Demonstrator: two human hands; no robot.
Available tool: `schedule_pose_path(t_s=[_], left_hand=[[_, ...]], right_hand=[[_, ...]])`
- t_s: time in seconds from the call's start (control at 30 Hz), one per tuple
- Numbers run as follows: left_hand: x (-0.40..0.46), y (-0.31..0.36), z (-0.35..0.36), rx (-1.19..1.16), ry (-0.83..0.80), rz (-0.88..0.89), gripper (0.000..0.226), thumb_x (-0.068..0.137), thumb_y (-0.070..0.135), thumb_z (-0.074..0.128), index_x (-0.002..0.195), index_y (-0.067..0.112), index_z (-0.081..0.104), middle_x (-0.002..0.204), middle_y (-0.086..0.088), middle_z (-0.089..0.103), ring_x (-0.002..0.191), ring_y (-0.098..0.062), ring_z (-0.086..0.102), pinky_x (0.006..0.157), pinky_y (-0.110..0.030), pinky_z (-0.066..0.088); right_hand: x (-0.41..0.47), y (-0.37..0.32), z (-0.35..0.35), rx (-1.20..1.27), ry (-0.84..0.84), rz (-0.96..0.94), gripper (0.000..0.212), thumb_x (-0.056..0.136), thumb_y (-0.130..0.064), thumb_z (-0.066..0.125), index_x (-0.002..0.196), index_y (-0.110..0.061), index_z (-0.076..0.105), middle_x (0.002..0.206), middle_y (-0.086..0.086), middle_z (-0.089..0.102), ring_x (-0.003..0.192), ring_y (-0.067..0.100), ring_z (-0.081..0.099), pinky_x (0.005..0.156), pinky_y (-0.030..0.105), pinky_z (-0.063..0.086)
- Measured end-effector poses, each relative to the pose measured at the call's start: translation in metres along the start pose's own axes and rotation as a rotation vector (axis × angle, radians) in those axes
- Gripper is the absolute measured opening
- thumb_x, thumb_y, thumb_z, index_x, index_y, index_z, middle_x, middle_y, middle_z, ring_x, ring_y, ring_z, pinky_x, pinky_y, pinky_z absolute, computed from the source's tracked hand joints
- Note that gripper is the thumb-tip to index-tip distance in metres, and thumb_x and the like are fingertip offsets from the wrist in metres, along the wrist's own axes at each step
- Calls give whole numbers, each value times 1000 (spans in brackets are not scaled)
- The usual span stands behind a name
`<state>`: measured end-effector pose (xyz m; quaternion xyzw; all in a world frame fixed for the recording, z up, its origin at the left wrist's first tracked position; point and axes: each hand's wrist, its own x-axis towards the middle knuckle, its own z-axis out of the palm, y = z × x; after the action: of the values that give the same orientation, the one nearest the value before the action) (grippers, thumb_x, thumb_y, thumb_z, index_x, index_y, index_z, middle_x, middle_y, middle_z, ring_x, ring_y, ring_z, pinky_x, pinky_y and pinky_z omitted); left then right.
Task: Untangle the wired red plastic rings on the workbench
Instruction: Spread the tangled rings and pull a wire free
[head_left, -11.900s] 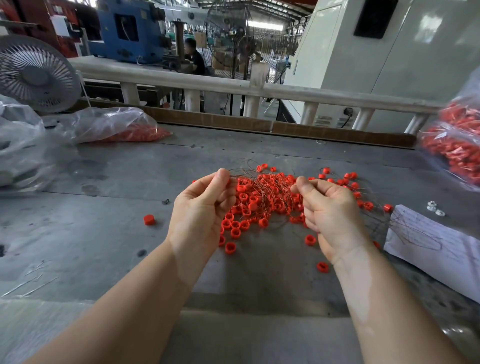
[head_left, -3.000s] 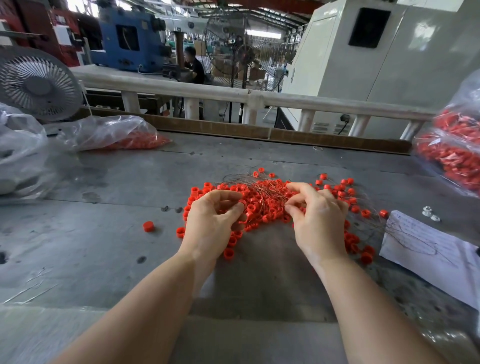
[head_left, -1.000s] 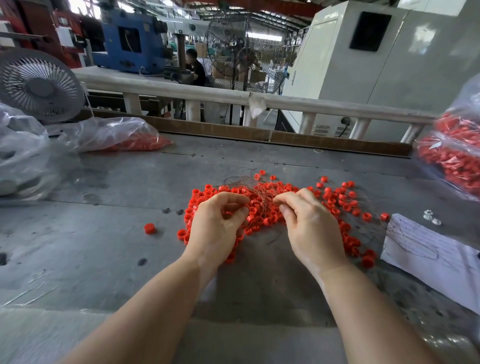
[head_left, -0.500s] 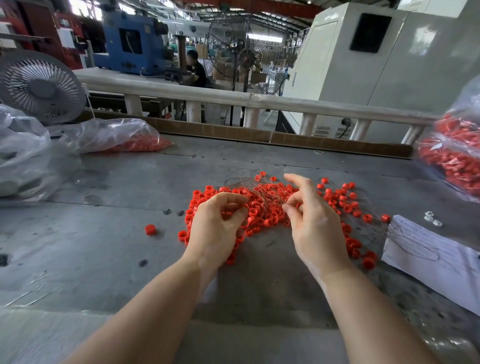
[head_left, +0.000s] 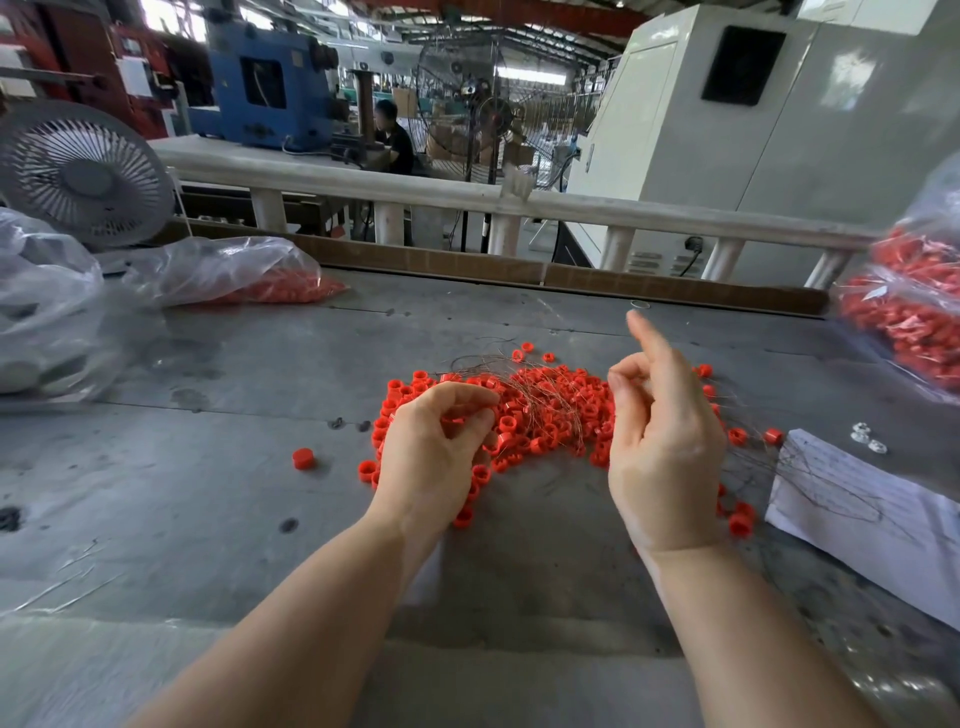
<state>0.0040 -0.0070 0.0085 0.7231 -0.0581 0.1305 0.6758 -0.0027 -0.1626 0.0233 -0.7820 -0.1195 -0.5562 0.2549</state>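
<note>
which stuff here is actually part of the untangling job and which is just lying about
In the job:
- tangle of wired red rings
- left hand, gripping rings in the pile
- right hand, raised above it

Lying about:
- lone red cap
- bags of red parts
- paper sheet
- white fan
</note>
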Motion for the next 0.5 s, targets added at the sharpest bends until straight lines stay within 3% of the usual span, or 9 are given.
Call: schedule_pose_path(t_s=[0.2,0.4,0.5], left_hand=[[0,2,1,-21,3,11,30,88,-1,60,85,27,66,64,15,67,56,-1,61,54,-15,50],[-2,7,1,-60,-13,55,28,87,1,62,81,28,68,63,11,66,55,-3,59,53,-15,49],[-1,8,1,-17,13,91,29,86,4,64,79,32,68,82,5,66,63,-6,60,58,-18,50]], right_hand=[[1,3,-1,-12,-60,7,14,89,5,55,95,2,68,86,13,63,78,23,60,74,20,44],[-2,4,2,-39,-153,39,11,85,5,59,86,-2,67,85,9,62,74,21,58,67,14,36],[-2,5,2,-48,-170,67,11,86,5,58,86,-2,67,84,10,62,72,27,60,63,19,36]])
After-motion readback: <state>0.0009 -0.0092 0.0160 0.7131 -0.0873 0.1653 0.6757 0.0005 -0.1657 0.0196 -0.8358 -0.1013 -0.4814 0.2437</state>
